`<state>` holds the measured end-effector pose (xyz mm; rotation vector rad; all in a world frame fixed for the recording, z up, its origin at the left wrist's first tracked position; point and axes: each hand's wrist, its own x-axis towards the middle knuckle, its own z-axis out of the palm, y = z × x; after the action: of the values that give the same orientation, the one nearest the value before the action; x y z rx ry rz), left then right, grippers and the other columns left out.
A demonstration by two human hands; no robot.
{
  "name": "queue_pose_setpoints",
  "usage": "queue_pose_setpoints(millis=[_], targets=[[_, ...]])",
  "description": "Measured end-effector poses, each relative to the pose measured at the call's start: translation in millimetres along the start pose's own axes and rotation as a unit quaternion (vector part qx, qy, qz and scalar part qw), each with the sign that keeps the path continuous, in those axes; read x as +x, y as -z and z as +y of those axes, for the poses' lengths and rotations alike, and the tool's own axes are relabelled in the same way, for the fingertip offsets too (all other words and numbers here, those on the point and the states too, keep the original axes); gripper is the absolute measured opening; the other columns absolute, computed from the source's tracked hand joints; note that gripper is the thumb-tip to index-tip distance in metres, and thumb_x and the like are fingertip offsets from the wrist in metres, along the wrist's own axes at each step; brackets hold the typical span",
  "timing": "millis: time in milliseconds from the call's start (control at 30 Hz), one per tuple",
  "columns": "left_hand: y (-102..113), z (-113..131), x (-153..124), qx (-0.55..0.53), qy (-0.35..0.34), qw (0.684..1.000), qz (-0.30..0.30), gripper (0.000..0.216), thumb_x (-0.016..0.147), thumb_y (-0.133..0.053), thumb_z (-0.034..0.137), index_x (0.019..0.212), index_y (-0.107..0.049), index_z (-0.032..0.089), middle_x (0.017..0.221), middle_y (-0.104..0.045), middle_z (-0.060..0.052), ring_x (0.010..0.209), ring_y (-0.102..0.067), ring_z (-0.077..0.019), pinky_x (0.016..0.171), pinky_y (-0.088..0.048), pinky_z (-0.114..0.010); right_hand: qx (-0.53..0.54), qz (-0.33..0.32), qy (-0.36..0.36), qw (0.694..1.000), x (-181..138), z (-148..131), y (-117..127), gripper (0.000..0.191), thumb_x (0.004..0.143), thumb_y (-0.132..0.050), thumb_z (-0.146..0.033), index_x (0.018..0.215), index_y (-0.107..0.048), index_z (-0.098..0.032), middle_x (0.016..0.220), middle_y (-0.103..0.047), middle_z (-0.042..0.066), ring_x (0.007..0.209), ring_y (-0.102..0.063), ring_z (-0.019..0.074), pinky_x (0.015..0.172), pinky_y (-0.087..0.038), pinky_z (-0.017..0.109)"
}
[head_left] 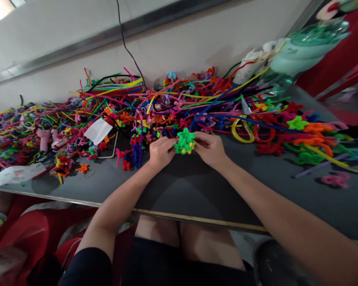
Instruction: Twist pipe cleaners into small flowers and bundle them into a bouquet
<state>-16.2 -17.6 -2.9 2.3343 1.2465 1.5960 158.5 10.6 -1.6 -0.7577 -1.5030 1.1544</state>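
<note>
Between my two hands is a cluster of green pipe-cleaner flowers [185, 139] with small yellow bits at its lower edge. My left hand [162, 151] grips its left side, fingers closed. From the right, my right hand [210, 148] pinches the same cluster. Both hands hover over the front part of the dark table [193, 190]. The fingertips are partly hidden behind the flowers. Just behind and to the right lie scissors [243, 129] with yellow handles.
A long heap of colourful pipe cleaners [74, 107] runs along the wall. A white paper [98, 131] rests on it. Pipe-cleaner flowers [298, 123] lie at the right. A large green bottle [301, 55] and a white cup [249, 69] stand at the back right. Red chairs [32, 230] are lower left.
</note>
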Motion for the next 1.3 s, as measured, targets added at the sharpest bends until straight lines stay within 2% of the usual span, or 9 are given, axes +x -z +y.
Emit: queue_pose_setpoints(millis=[133, 233, 433, 667, 800, 967, 1067, 1200, 1300], targets=[[-5, -8, 2, 0.03, -0.122, 0.992, 0.009, 0.024, 0.089, -0.048, 0.015, 0.08, -0.07, 0.018, 0.078, -0.073, -0.006, 0.07, -0.065, -0.0119, 0.066, -0.051, -0.024, 0.008, 0.075, -0.019, 0.997, 1, 0, -4, 0.042, 0.065, -0.074, -0.063, 0.068, -0.069, -0.021, 0.06, -0.061, 0.0, 0.054, -0.053, 0.0125, 0.052, -0.044, 0.026], [-5, -13, 4, 0.091, -0.198, 0.976, 0.005, 0.027, 0.093, -0.046, 0.017, 0.076, -0.067, 0.017, 0.072, -0.071, -0.004, 0.065, -0.063, -0.0097, 0.062, -0.05, -0.021, -0.027, 0.064, 0.014, 0.998, 4, 1, -4, 0.037, 0.067, -0.075, -0.057, 0.071, -0.071, -0.021, 0.071, -0.067, 0.002, 0.062, -0.06, 0.0141, 0.057, -0.048, 0.027], [5, -7, 12, 0.046, -0.186, 0.981, -0.008, 0.023, 0.094, -0.048, 0.024, 0.079, -0.064, 0.017, 0.075, -0.069, -0.006, 0.068, -0.061, -0.0122, 0.064, -0.048, -0.024, 0.03, -0.001, 0.005, 1.0, 8, 17, -2, 0.04, 0.062, -0.077, -0.061, 0.066, -0.071, -0.022, 0.068, -0.067, 0.002, 0.061, -0.062, 0.0156, 0.057, -0.05, 0.028], [8, -7, 16, 0.017, -0.191, 0.981, -0.007, 0.027, 0.093, -0.047, 0.018, 0.072, -0.063, 0.018, 0.08, -0.068, -0.006, 0.076, -0.06, -0.0132, 0.069, -0.048, -0.027, -0.053, 0.057, 0.063, 0.995, -5, 5, -7, 0.024, 0.074, -0.073, -0.045, 0.073, -0.072, -0.02, 0.077, -0.068, 0.004, 0.065, -0.061, 0.0145, 0.058, -0.048, 0.027], [5, -6, 13, -0.032, -0.115, 0.993, -0.011, 0.026, 0.091, -0.051, 0.019, 0.068, -0.063, 0.018, 0.076, -0.068, -0.005, 0.076, -0.06, -0.0133, 0.068, -0.049, -0.027, -0.127, 0.096, 0.132, 0.978, -12, -4, -10, 0.007, 0.078, -0.069, -0.026, 0.08, -0.073, -0.021, 0.081, -0.068, 0.004, 0.068, -0.061, 0.0145, 0.059, -0.048, 0.027], [1, -5, 8, -0.097, 0.052, 0.994, -0.02, 0.014, 0.084, -0.064, 0.028, 0.075, -0.067, 0.017, 0.069, -0.063, -0.001, 0.066, -0.057, -0.0113, 0.061, -0.046, -0.024, -0.137, 0.094, 0.154, 0.974, -12, 0, -13, 0.01, 0.082, -0.062, -0.02, 0.079, -0.072, -0.021, 0.078, -0.069, 0.002, 0.069, -0.064, 0.0145, 0.06, -0.049, 0.026], [-2, -7, 6, -0.15, 0.146, 0.978, -0.024, 0.017, 0.079, -0.07, 0.034, 0.081, -0.068, 0.017, 0.07, -0.063, 0.0, 0.064, -0.055, -0.0104, 0.061, -0.045, -0.023, -0.161, 0.09, 0.155, 0.971, -11, -1, -14, 0.013, 0.084, -0.062, -0.024, 0.076, -0.071, -0.021, 0.075, -0.069, 0.003, 0.068, -0.065, 0.0152, 0.06, -0.05, 0.026], [-10, -9, 5, -0.274, 0.233, 0.933, -0.021, 0.037, 0.068, -0.079, 0.041, 0.096, -0.068, 0.019, 0.076, -0.066, -0.001, 0.067, -0.059, -0.0112, 0.065, -0.047, -0.023, -0.212, 0.087, 0.179, 0.957, -12, -5, -14, 0.018, 0.086, -0.058, -0.025, 0.074, -0.071, -0.022, 0.078, -0.071, 0.004, 0.072, -0.067, 0.0169, 0.067, -0.053, 0.029], [-14, -11, 2, -0.291, 0.251, 0.923, 0.002, 0.029, 0.062, -0.083, 0.039, 0.078, -0.07, 0.018, 0.072, -0.063, 0.0, 0.066, -0.055, -0.0102, 0.066, -0.045, -0.024, -0.243, 0.081, 0.224, 0.94, -13, -8, -14, 0.02, 0.087, -0.056, -0.021, 0.074, -0.071, -0.023, 0.081, -0.072, 0.004, 0.075, -0.068, 0.0177, 0.069, -0.054, 0.03]])
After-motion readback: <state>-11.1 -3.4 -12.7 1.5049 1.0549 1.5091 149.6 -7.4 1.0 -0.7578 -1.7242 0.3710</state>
